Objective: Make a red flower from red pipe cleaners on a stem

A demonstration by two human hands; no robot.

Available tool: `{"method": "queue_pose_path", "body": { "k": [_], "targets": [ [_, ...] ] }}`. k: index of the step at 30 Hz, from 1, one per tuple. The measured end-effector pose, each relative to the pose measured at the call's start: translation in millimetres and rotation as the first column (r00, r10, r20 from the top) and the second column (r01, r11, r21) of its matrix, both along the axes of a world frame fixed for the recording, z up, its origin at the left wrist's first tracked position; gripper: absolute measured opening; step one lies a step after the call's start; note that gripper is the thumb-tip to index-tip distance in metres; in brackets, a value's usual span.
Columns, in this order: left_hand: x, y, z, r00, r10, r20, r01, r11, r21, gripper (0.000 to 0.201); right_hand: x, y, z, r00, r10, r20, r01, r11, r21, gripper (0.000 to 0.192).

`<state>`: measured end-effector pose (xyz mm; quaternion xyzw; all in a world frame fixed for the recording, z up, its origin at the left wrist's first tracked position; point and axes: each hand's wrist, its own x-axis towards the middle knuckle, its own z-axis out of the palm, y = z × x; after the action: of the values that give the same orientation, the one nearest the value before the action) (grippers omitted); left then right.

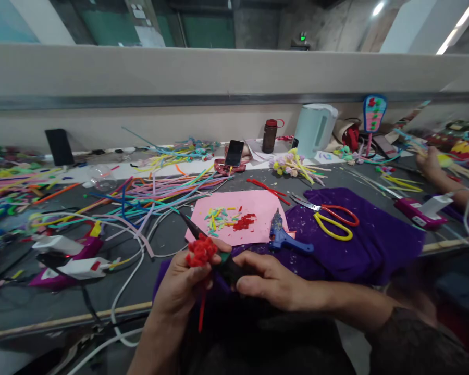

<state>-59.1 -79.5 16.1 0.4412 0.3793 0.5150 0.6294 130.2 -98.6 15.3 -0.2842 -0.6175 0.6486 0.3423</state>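
Note:
My left hand (182, 281) is closed on a red pipe-cleaner flower (201, 251), its fluffy petals bunched above the fingers and a red stem hanging below. Close beside it, my right hand (271, 280) grips a dark tool (230, 270) with a green patch near the fingers. A dark tapered piece (193, 227) shows behind the flower; I cannot tell whether it belongs to that tool. Just beyond the hands lies a pink sheet (258, 200) with short red pipe-cleaner bits (244, 222) and yellow and teal bits (219, 221). At its right edge rests a blue glue gun (287, 237).
Red-and-yellow-handled scissors (332, 219) lie on a purple cloth (386, 239). Long pipe cleaners (172, 182), white cables (121, 297) and magenta power strips (50, 278) cover the left side. A phone (235, 153), bottle (270, 136) and kettle (316, 130) stand behind. A co-worker's hand (430, 164) is at right.

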Motion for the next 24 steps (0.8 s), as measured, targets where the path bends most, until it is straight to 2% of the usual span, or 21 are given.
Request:
{"method": "queue_pose_path", "body": {
  "k": [2, 4, 8, 12, 14, 17, 20, 24],
  "targets": [
    [5.0, 2.4, 4.4, 0.999, 0.022, 0.043, -0.022, 1.0, 0.006, 0.022, 4.0, 4.5, 3.7, 0.998, -0.062, -0.025, 0.063, 0.996, 0.066, 0.02],
    [13.0, 6.0, 12.8, 0.997, 0.038, 0.07, -0.041, 0.998, 0.038, 0.023, 8.7, 11.3, 7.6, 0.991, -0.087, -0.102, 0.091, 0.995, 0.035, 0.023],
    [35.0, 18.6, 37.0, 0.993, 0.057, 0.101, -0.067, 0.993, 0.094, 0.022, 19.2, 30.5, 20.9, 0.963, -0.032, -0.268, 0.011, 0.997, -0.077, 0.029],
    [52.9, 40.9, 52.2, 0.996, -0.027, 0.082, 0.015, 0.989, 0.148, 0.021, 29.9, 56.5, 35.7, 0.957, 0.061, -0.285, -0.094, 0.99, -0.102, 0.022],
    [58.2, 54.0, 52.7, 0.997, -0.062, 0.039, 0.058, 0.992, 0.11, 0.023, 34.0, 70.4, 38.3, 0.96, 0.071, -0.272, -0.114, 0.983, -0.145, 0.021],
    [62.9, 71.6, 47.8, 0.996, -0.078, 0.044, 0.075, 0.995, 0.07, 0.023, 39.8, 87.4, 35.3, 0.965, -0.021, -0.263, -0.02, 0.988, -0.151, 0.018],
    [63.3, 83.1, 40.5, 0.993, -0.099, 0.058, 0.094, 0.993, 0.078, 0.022, 49.1, 95.7, 27.6, 0.959, -0.128, -0.255, 0.117, 0.991, -0.058, 0.018],
    [56.3, 87.7, 31.0, 0.992, -0.112, 0.058, 0.109, 0.992, 0.063, 0.023, 68.0, 94.5, 14.6, 0.956, -0.257, -0.144, 0.272, 0.958, 0.09, 0.024]
  ]
}}
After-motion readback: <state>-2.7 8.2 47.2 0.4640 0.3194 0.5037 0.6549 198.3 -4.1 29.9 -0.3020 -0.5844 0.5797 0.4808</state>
